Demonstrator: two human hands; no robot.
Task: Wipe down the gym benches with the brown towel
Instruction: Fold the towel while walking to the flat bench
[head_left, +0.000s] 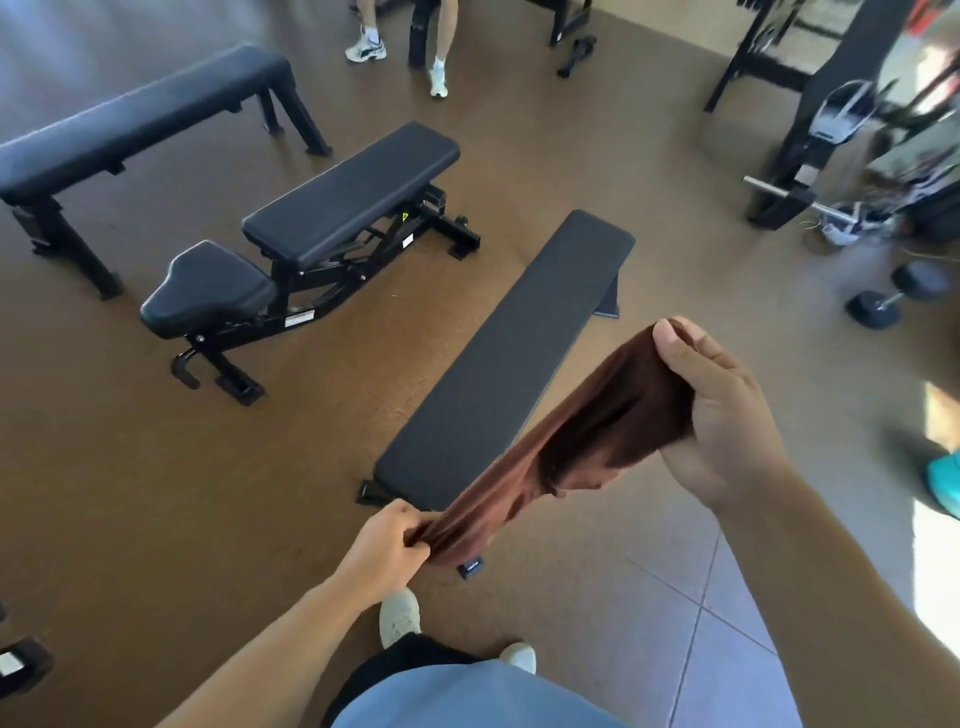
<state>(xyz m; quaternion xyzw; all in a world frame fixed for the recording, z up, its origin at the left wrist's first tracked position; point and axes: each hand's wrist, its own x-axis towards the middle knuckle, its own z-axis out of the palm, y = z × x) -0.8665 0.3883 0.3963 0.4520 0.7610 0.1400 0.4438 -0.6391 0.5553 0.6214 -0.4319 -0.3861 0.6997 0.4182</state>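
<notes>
Both hands are up in front of the body with the brown towel (587, 441) stretched between them, clear of any surface. The left hand (387, 540) pinches the low, near corner in curled fingers; the right hand (722, 415) grips the high end, thumb over the bunched cloth. A small dark tag hangs from the lower edge.

Straight ahead lies the flat bench (498, 364), its long axis running from the near left, just beyond the left hand, away to the far right. The towel hangs almost parallel to it, over the near end of the pad and the floor to its right. The left hand is the nearer one to that end, so a downward and slightly leftward move looks like the way onto the pad. No wiping has begun, by the look of it.

Further left stands the adjustable bench (322, 218), and beyond it, far left, a taller flat bench (135, 114).

The nearest bench's near end is partly covered by the towel. The right edge is blurred: a rack and a dumbbell (898, 296), perhaps, but hard to read.
</notes>
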